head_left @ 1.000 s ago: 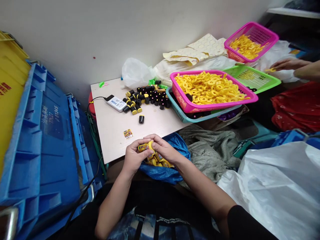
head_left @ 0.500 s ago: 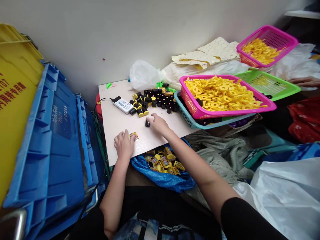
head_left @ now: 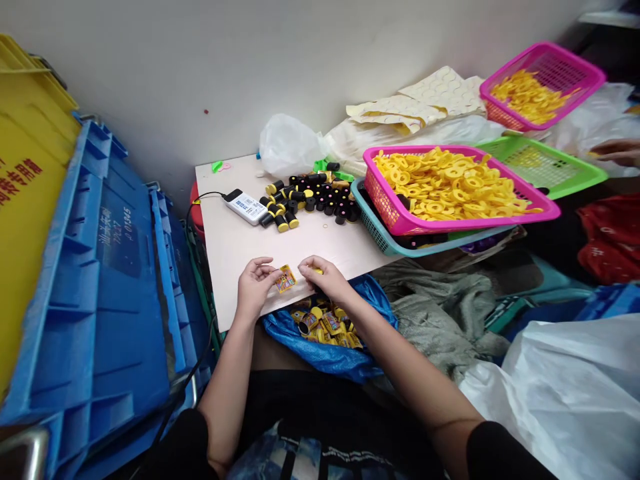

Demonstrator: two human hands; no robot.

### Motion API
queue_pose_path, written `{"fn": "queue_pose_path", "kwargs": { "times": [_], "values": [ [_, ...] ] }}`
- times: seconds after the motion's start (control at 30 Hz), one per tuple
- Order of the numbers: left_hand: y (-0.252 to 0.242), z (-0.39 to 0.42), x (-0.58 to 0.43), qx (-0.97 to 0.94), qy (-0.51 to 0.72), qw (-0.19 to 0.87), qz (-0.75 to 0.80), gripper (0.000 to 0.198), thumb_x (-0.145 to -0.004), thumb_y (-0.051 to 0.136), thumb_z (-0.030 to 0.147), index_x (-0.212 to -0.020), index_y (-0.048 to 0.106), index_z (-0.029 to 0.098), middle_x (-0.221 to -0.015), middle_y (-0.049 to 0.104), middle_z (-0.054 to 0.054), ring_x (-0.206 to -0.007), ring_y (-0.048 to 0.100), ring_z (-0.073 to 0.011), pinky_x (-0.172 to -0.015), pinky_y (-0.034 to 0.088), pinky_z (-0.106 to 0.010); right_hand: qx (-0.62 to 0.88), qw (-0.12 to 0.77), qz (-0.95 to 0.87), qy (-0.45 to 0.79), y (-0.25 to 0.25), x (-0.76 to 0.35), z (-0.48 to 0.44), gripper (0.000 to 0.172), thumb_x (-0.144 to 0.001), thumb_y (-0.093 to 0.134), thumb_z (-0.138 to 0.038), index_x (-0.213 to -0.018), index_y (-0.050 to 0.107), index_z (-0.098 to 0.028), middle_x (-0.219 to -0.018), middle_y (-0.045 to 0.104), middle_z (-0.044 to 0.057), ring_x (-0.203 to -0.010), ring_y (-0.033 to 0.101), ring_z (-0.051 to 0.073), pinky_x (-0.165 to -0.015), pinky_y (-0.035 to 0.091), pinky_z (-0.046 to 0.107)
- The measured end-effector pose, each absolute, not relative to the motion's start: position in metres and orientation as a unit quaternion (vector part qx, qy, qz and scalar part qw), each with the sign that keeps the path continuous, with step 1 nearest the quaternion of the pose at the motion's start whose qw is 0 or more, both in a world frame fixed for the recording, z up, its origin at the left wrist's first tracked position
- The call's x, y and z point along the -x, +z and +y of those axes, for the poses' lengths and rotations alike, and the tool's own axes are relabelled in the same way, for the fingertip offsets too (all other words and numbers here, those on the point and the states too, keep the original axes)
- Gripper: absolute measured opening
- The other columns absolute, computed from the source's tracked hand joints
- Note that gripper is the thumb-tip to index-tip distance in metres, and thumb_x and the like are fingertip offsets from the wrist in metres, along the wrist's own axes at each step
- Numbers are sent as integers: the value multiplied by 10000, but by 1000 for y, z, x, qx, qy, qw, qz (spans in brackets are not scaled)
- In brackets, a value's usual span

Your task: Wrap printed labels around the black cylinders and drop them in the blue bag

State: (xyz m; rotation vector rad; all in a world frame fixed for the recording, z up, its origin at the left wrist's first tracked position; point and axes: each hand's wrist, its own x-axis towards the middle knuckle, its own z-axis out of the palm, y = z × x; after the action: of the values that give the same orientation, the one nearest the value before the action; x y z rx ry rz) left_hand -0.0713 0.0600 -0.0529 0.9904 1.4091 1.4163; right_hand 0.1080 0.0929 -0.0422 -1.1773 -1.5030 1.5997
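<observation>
My left hand (head_left: 254,285) pinches a small yellow printed sticker (head_left: 286,279) at the near edge of the pale board (head_left: 235,243). My right hand (head_left: 320,275) is closed round a small black roller with a yellow end (head_left: 317,270), just right of the sticker. Both hands hover over the board's front edge. Below them an open blue bag (head_left: 327,350) holds several finished rollers wrapped in stickers. A heap of black and yellow rollers (head_left: 310,197) lies further back on the board.
A pink basket of yellow rings (head_left: 453,187) sits on a teal basket to the right. A green basket (head_left: 543,163) and another pink basket (head_left: 540,83) stand behind. Another person's hand (head_left: 617,152) shows at far right. Blue and yellow crates (head_left: 90,267) fill the left. A white power bank (head_left: 245,205) lies on the board.
My left hand lifted the sticker off the board and my right hand picked up the lone black roller; both came back together at the front edge, after dropping a finished roller into the bag.
</observation>
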Motion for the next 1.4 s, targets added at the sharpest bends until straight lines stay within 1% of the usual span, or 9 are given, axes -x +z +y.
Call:
{"fn": "queue_pose_path", "kwargs": {
  "times": [0.2, 0.33, 0.47, 0.67, 0.8, 0.9, 1.1, 1.27, 1.4],
  "values": [
    [-55, 63, 66, -428, 492, 323, 686, 204, -718, 694, 314, -847, 707, 158, -783, 727, -63, -741, 678, -177, -691, 502, -276, 485, 340, -531, 606, -40, -102, 87, 377, -782, 562, -405, -1095, 543, -196, -688, 499, -52, -527, 510, 92, -518, 406, 232],
    [-53, 61, 67, -460, 510, 299, 662, 372, -737, 682, 279, -1097, 665, 186, -780, 725, -28, -794, 683, -168, -782, 504, -293, 477, 342, -505, 633, -41, -106, 85, 364, -797, 541, -437, -1049, 560, -175, -664, 491, -52, -510, 500, 85, -484, 382, 215],
    [-40, 49, 55, -450, 569, 324, 608, 376, -714, 706, 350, -1032, 683, 150, -784, 697, -35, -720, 655, -147, -714, 524, -280, 464, 328, -556, 607, -33, -104, 79, 467, -750, 619, -490, -1082, 601, -162, -698, 555, -31, -533, 513, 89, -543, 406, 233],
    [-21, 35, 47, -442, 582, 338, 593, 369, -693, 733, 370, -995, 699, 160, -833, 708, -53, -730, 658, -155, -697, 542, -292, 448, 322, -558, 620, -18, -100, 70, 325, -736, 624, -479, -767, 648, -157, -525, 511, -45, -493, 441, 92, -525, 354, 229],
    [-13, 32, 46, -436, 576, 418, 551, 347, -616, 796, 307, -916, 712, 155, -855, 729, -67, -760, 682, -174, -703, 556, -298, 421, 332, -568, 624, -11, -105, 66, 345, -737, 624, -498, -832, 654, -167, -611, 561, -27, -526, 470, 96, -527, 367, 227],
    [-11, 30, 40, -424, 604, 381, 558, 267, -652, 775, 288, -882, 718, 167, -845, 734, -52, -762, 685, -164, -714, 561, -293, 402, 306, -570, 648, -6, -106, 62, 341, -750, 617, -482, -878, 666, -169, -615, 554, -33, -506, 454, 87, -513, 348, 224],
    [-6, 26, 33, -392, 632, 326, 583, 203, -669, 763, 318, -801, 742, 165, -779, 749, -46, -720, 689, -168, -696, 565, -294, 456, 321, -549, 622, 0, -107, 54, 298, -693, 689, -433, -623, 586, -163, -503, 489, -49, -495, 405, 84, -512, 321, 227],
    [-2, 24, 32, -345, 654, 372, 562, 254, -611, 796, 362, -771, 753, 169, -767, 753, -50, -709, 691, -186, -674, 569, -307, 347, 467, -378, 720, 13, -121, 52, 257, -694, 674, -375, -873, 592, -210, -781, 598, -15, -700, 589, 136, -699, 482, 288],
    [-2, 22, 25, -345, 643, 417, 543, 253, -613, 794, 382, -730, 743, 163, -762, 749, -57, -720, 687, -187, -693, 561, -308, 297, 524, -344, 720, 30, -127, 47, 275, -747, 653, -363, -971, 544, -245, -1003, 629, 22, -884, 628, 163, -847, 481, 338]
  ]
}}
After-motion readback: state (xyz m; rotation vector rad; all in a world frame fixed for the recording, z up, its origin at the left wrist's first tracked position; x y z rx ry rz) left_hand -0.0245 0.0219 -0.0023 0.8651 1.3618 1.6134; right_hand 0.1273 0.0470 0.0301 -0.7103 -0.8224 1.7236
